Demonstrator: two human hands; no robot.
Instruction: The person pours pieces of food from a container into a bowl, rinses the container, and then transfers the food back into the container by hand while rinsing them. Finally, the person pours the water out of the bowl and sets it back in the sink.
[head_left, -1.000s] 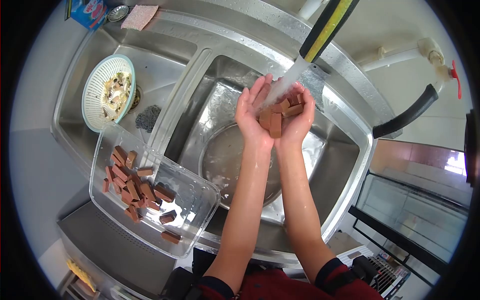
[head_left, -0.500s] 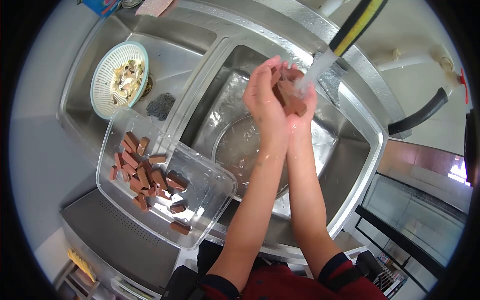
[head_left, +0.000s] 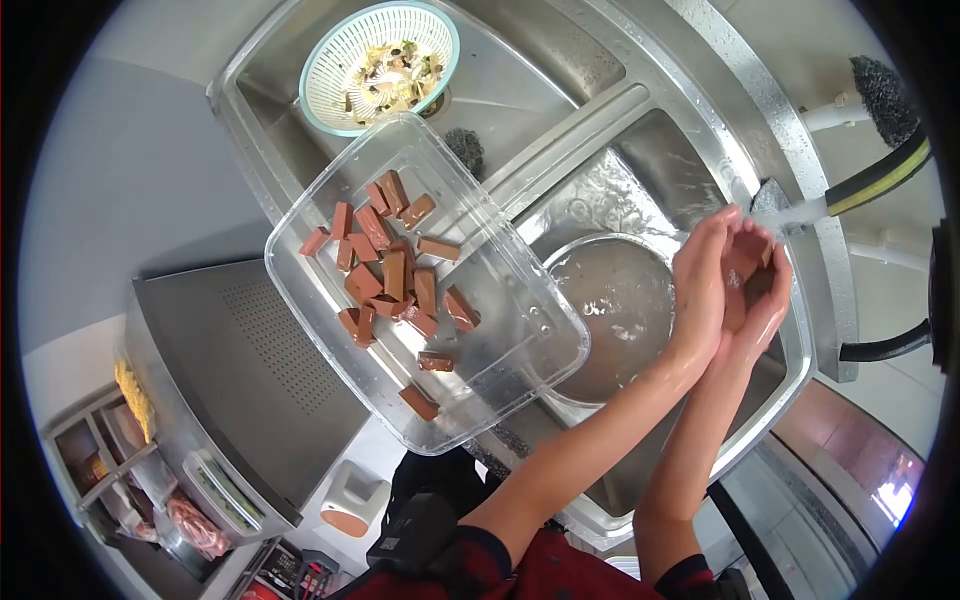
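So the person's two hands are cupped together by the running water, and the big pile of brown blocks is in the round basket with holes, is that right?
Not quite: the pile of brown blocks is in the clear plastic box, as the head view shows. The left hand and right hand are cupped together by the running water, just as you said.

Blocks [head_left: 395, 275] lie in the container [head_left: 505, 355], beside the bowl [head_left: 620, 310].

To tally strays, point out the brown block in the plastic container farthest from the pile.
The block nearest the red shirt in the plastic container; all others lie nearer the pile.
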